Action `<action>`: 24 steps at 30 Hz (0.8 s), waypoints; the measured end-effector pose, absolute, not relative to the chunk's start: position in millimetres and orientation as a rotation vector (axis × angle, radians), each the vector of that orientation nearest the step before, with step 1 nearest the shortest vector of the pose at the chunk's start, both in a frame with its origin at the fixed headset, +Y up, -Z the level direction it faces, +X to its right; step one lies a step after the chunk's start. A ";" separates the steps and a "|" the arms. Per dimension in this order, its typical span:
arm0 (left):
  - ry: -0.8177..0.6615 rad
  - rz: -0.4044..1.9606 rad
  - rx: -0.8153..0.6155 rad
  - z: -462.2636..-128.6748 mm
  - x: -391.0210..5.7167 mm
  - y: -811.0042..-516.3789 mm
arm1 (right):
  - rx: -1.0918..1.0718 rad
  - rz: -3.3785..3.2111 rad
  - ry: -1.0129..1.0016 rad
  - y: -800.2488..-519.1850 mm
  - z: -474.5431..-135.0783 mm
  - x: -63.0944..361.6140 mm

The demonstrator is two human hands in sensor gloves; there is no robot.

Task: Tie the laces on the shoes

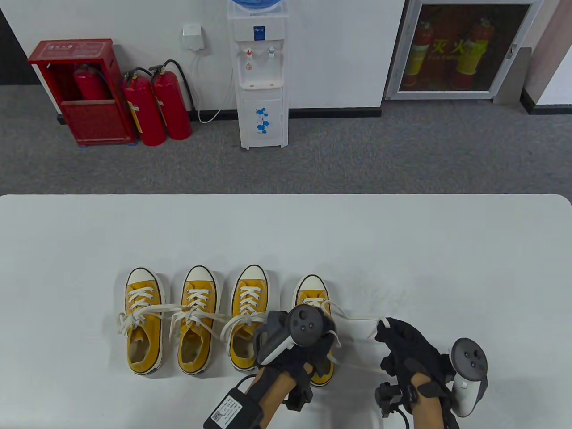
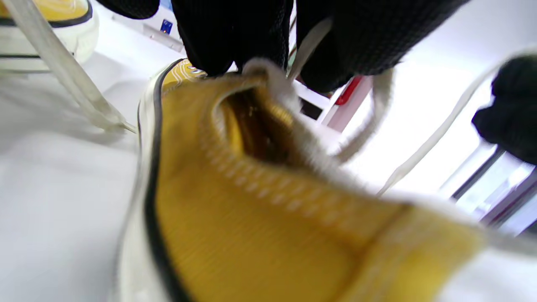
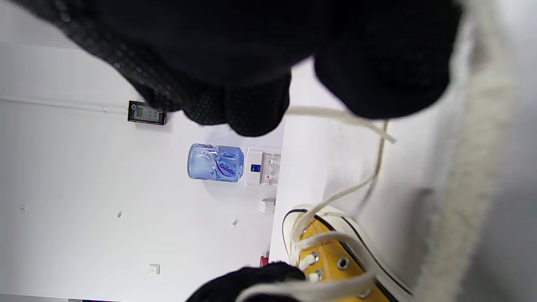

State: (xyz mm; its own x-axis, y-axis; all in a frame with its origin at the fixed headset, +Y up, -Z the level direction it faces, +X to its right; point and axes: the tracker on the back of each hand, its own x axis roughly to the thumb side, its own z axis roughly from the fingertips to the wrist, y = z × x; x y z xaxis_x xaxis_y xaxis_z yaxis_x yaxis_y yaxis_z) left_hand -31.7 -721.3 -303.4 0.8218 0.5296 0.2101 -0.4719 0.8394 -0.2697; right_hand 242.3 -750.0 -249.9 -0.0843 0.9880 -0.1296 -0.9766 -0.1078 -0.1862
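Four yellow canvas sneakers stand in a row, toes away from me. The three on the left carry tied white bows. Over the rightmost sneaker hovers my left hand, hiding its middle; in the left wrist view its fingers pinch a lace strand above the shoe's opening. To the right of that shoe my right hand grips the other white lace, which is stretched out sideways from the shoe. In the right wrist view that lace runs from the fingers to the eyelets.
The white table stretches wide beyond and to the right of the shoes. Behind it on the grey carpet are a water dispenser, red fire extinguishers and a red cabinet.
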 end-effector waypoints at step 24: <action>-0.458 1.512 -0.402 -297.0 -70.5 -677.8 | -0.267 1.633 -0.056 -751.1 -250.4 244.3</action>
State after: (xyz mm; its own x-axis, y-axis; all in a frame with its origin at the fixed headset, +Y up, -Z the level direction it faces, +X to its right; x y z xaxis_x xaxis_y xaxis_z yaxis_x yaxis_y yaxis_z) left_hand -70.5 -677.8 -297.0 0.0051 0.9993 0.0383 -0.8527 0.0244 -0.5219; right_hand 244.3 -751.1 -250.4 -0.0562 0.9888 -0.1383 -0.9769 -0.0830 -0.1969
